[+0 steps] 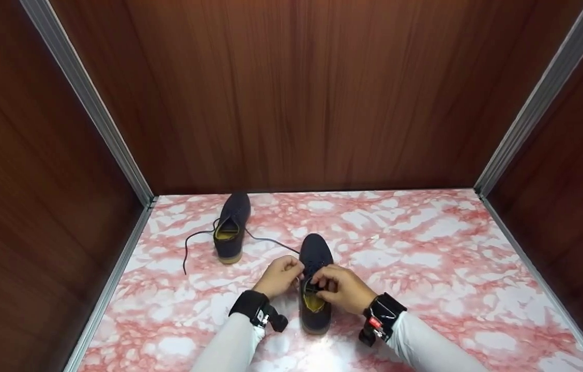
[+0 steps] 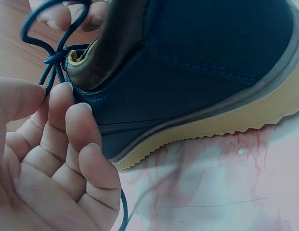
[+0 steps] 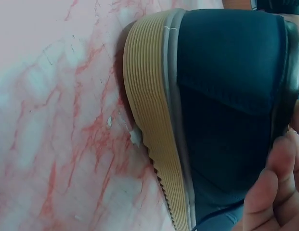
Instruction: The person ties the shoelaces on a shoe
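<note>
A dark navy shoe point(image 1: 315, 249) with a yellow lining and a ridged tan sole point(image 2: 216, 134) stands upright between my hands, toe pointing away. Over its opening, the blue shoelace point(image 2: 55, 58) makes a knot with a loop, seen in the left wrist view. My left hand point(image 1: 279, 275) pinches strands of that lace below the knot between thumb and index finger. From the shoe's other side, my right hand point(image 1: 347, 290) holds the lace loop with bent fingers. The shoe partly hides the right fingertips in the right wrist view.
A matching shoe point(image 1: 237, 209) stands farther back on the left, its loose lace point(image 1: 193, 235) trailing onto the red-and-white marbled surface point(image 1: 400, 248). Brown wood-grain panels point(image 1: 296, 98) with grey metal edging point(image 1: 100, 113) enclose the back and both sides.
</note>
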Demonstrator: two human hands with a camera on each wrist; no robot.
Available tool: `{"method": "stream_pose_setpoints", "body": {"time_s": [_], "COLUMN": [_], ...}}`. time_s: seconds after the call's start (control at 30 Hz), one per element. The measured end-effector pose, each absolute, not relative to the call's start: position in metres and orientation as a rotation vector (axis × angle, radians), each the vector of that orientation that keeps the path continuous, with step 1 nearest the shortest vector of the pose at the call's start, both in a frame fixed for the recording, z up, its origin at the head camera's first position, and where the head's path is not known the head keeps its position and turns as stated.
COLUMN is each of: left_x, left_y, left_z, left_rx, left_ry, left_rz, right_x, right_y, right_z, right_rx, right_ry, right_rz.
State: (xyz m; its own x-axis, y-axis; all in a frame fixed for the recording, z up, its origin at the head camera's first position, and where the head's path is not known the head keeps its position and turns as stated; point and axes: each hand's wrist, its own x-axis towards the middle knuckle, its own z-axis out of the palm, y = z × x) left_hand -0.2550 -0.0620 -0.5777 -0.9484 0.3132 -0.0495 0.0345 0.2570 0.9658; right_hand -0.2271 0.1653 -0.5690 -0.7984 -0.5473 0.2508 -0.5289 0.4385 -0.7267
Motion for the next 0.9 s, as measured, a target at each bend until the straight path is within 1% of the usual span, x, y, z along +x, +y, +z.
{"method": "stream_pose_setpoints", "body": {"time_s": [0.17,0.43,0.63,0.9], "left_x": [-0.2545,-0.2527,-0.2532,-0.254], "left_y": [-0.0622,-0.0614,-0.0608,-0.061], "left_z": [-0.5785,-0.5774,-0.5774,-0.5784], "left_rx": [0.331,0.347,0.329,0.296], "left_ry": [2.314,2.262,2.259,2.252], "left_rz": [1.745,1.798,1.801,1.805], "right_x": [-0.2277,-0.2274,-0.2269,-0.229], "right_y": [0.1631,0.1612,0.1642,0.1685], "right_z": [-0.573,-0.5758,-0.5757,-0.57], "right_rx": [-1.056,-1.031,-0.902,-0.601], "right_ry": [2.706,2.754,2.676,2.471], "right_rz": [-1.308,-1.299,-1.419,-1.664]}}
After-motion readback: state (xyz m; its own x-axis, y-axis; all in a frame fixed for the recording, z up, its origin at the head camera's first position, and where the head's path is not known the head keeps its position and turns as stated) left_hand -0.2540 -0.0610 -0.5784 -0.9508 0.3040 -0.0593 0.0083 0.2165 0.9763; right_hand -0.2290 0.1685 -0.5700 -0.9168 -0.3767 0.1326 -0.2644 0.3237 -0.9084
